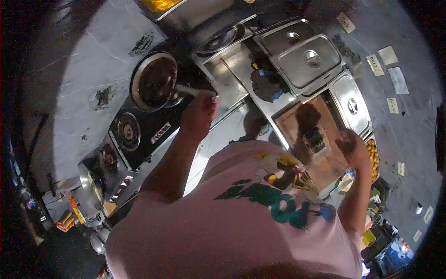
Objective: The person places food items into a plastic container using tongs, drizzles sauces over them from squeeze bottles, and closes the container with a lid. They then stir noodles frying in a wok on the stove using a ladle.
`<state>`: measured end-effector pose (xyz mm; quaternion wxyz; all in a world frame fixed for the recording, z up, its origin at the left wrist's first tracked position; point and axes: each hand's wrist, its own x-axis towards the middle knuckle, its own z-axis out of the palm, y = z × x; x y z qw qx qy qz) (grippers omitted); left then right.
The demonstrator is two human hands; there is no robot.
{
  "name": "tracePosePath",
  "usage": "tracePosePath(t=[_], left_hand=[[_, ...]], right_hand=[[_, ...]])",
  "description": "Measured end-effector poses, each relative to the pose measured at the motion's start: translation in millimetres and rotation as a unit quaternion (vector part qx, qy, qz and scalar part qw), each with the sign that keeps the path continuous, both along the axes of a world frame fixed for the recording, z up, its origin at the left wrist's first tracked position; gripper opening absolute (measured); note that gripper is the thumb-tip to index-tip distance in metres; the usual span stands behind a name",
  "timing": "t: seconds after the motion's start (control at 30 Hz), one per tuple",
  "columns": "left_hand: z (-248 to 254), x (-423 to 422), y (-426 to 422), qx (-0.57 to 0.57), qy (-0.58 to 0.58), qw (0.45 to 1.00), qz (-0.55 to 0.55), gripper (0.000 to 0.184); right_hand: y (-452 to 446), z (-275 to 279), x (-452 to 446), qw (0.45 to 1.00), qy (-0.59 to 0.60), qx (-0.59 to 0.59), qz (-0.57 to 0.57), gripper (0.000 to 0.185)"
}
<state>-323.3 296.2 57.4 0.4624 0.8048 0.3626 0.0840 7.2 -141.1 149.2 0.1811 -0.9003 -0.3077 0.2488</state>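
Note:
My left hand (pixel 200 114) is closed around the handle of a frying pan (pixel 135 88). The pan is over the black stove at the upper left and looks dark inside. On the right, my right hand (pixel 357 149) is above the edge of a brown board (pixel 331 171). Shadow hides its fingers, so I cannot tell whether they grip anything. A small clear container (pixel 317 140) with dark contents stands on the board, just left of that hand. Right beside the hand is a tray of small round yellow-brown pieces (pixel 372 160).
Lidded steel pans (pixel 304 65) stand beyond the board, with another steel lid (pixel 348 100) to the right. Free burners (pixel 128 132) line the stove at left. A large pan (pixel 90 186) is at the lower left. Paper labels (pixel 375 65) are stuck on the grey surface.

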Motion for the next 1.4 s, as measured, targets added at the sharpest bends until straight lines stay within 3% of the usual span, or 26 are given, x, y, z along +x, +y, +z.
tracePosePath(t=[0.17, 0.27, 0.3, 0.37, 0.43, 0.5, 0.57, 0.63, 0.7, 0.73, 0.8, 0.83, 0.87, 0.97, 1.03, 1.07, 1.1, 1.13, 1.17, 1.2, 1.23, 1.27, 1.33, 1.37, 1.4], left_hand=[[-8.3, -13.5, 1.1, -0.176, -0.093, 0.979, 0.034, 0.034], [11.5, -21.4, -11.6, -0.082, -0.033, 0.996, 0.022, 0.034], [8.4, -25.3, -10.0, -0.208, -0.067, 0.975, 0.039, 0.037], [9.9, -30.1, -9.0, -0.332, -0.104, 0.936, 0.056, 0.042], [30.1, -33.0, -7.4, -0.491, -0.055, 0.868, 0.051, 0.032], [17.6, -54.7, 3.8, -0.241, 0.018, 0.950, -0.199, 0.040], [62.7, -56.8, -2.0, -0.121, 0.102, 0.968, -0.196, 0.034], [81.1, -66.0, 0.8, -0.150, 0.102, 0.973, -0.143, 0.035], [84.1, -78.6, 6.2, -0.180, 0.103, 0.974, -0.093, 0.036], [83.9, -87.9, 10.9, -0.130, 0.080, 0.983, -0.099, 0.035], [80.6, -99.1, 11.1, -0.202, 0.029, 0.979, -0.007, 0.031], [82.2, -97.4, 14.3, -0.207, 0.031, 0.978, -0.019, 0.031], [88.4, -96.2, 19.7, -0.122, 0.043, 0.989, -0.075, 0.030], [120.1, -77.4, 26.4, -0.077, 0.060, 0.991, -0.096, 0.024], [126.1, -68.0, 27.8, -0.119, 0.020, 0.992, -0.045, 0.028], [126.6, -59.5, 26.9, -0.126, 0.014, 0.988, -0.086, 0.028], [126.9, -54.4, 24.8, -0.118, -0.023, 0.991, -0.060, 0.029], [124.3, -42.1, 24.7, -0.122, -0.041, 0.989, -0.069, 0.030], [121.9, -30.0, 24.1, -0.126, -0.058, 0.987, -0.078, 0.031], [117.0, -18.0, 23.5, -0.171, -0.051, 0.980, -0.087, 0.031], [112.8, -7.3, 24.0, -0.213, -0.039, 0.972, -0.091, 0.031], [109.6, 2.4, 23.9, -0.251, -0.024, 0.964, -0.088, 0.032], [102.4, 30.2, 16.9, -0.302, 0.001, 0.949, -0.087, 0.033], [98.5, 47.4, 10.7, -0.319, 0.011, 0.943, -0.092, 0.033], [92.2, 76.3, 1.0, -0.260, 0.069, 0.930, -0.251, 0.029]], right_hand=[[138.9, 35.9, 16.9, 0.987, -0.045, 0.046, 0.150, 0.041], [233.7, 15.7, 27.1, 0.965, -0.067, 0.106, 0.230, 0.043], [265.9, -0.7, 31.8, 0.950, -0.109, 0.115, 0.268, 0.044], [335.3, -39.3, 40.8, 0.897, -0.211, 0.177, 0.345, 0.043], [392.4, -51.0, 34.1, 0.867, -0.307, 0.195, 0.340, 0.040], [446.4, -57.0, 37.2, 0.871, -0.335, 0.090, 0.347, 0.042], [501.4, -105.6, 63.1, 0.883, -0.321, 0.084, 0.333, 0.043], [534.7, -117.5, 73.7, 0.894, -0.306, 0.078, 0.316, 0.044], [554.7, -117.5, 82.3, 0.831, -0.288, 0.322, 0.350, 0.044], [552.5, -112.0, 80.8, 0.849, -0.305, 0.258, 0.345, 0.043], [543.5, -100.4, 74.9, 0.872, -0.330, 0.088, 0.351, 0.041], [539.3, -93.7, 73.4, 0.872, -0.330, 0.021, 0.361, 0.041], [533.3, -85.3, 72.1, 0.873, -0.321, -0.024, 0.367, 0.040], [517.7, -66.0, 65.2, 0.869, -0.287, -0.086, 0.395, 0.039], [503.1, -53.8, 52.8, 0.874, -0.248, -0.100, 0.406, 0.038], [489.0, -45.4, 47.5, 0.882, -0.220, -0.111, 0.402, 0.038], [482.4, -62.9, 43.0, 0.934, -0.189, -0.064, 0.296, 0.031], [453.5, -38.4, 32.8, 0.951, -0.148, -0.059, 0.266, 0.027], [426.1, -56.7, 31.4, 0.946, -0.174, -0.006, 0.274, 0.024], [390.8, -33.7, 19.4, 0.966, -0.123, -0.015, 0.227, 0.024], [359.7, -55.4, 17.9, 0.957, -0.148, -0.017, 0.248, 0.029], [321.2, -39.1, 10.1, 0.969, -0.096, -0.040, 0.223, 0.022], [245.2, -53.2, -1.9, 0.992, 0.031, -0.020, 0.117, 0.035], [199.4, -43.4, -12.1, 0.993, 0.058, 0.051, 0.093, 0.037], [158.9, -32.5, -24.9, 0.987, 0.083, 0.123, 0.066, 0.042]])
